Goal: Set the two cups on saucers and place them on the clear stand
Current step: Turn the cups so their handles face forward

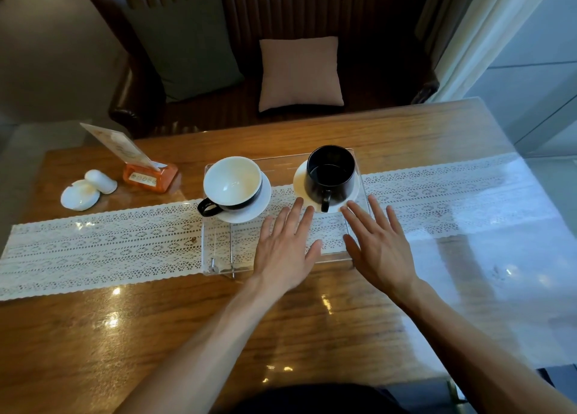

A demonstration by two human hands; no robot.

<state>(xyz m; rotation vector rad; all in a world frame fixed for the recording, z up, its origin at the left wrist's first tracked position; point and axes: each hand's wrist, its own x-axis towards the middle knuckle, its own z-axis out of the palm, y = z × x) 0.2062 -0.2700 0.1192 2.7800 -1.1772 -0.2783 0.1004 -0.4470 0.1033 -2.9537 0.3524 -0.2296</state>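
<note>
A clear stand (224, 262) sits on the lace runner in the middle of the table. At its left end, a wide cup (232, 181), white inside and black outside, rests on a white saucer (260, 202). At the right end stands a tall black cup (330, 173) on a second white saucer (300, 181), its handle facing me. My left hand (285, 246) hovers flat over the stand, fingers spread, fingertips just short of the black cup's saucer. My right hand (379, 241) is spread the same way at the stand's right edge. Neither hand holds anything.
A white lace runner (93, 248) crosses the glossy wooden table (156, 335). At the back left stand an orange card holder (150, 174) with a menu card and a white ceramic dish (81, 195). A dark sofa with a beige cushion (300, 73) lies beyond.
</note>
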